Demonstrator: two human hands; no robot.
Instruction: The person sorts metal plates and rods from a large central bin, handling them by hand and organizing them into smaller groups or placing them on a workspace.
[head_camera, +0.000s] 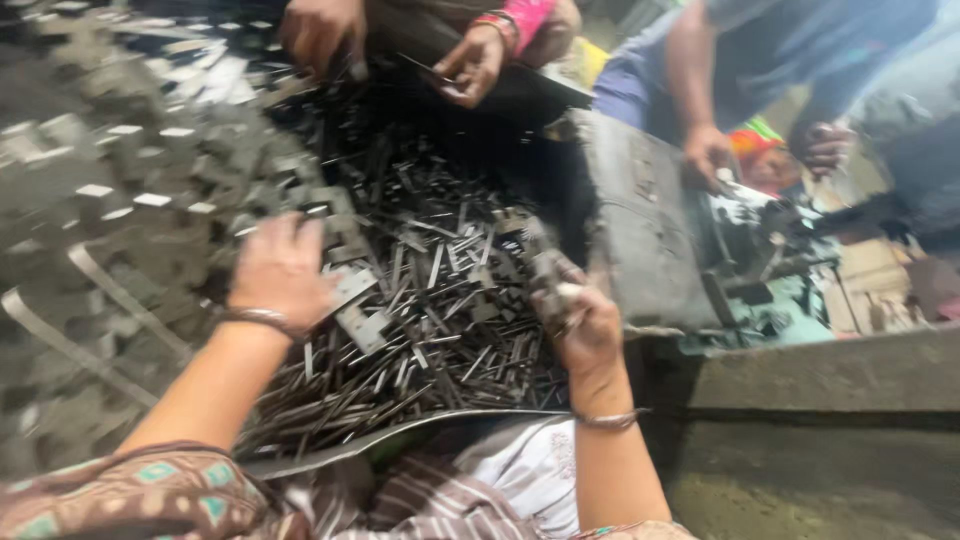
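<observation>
A dim, grimy workshop with little light. At the right, a grey metal machine body (640, 230) stands beside a teal machine bed (790, 310). Below them runs a rough concrete ledge (830, 375), and under that a dusty, stained concrete floor (800, 485). The far right corner is blurred, in pale brown tones.

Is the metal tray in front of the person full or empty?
Full: the tray is heaped with thin metal strips, covering its whole bottom.

no packages, labels, signs or screens visible
</observation>
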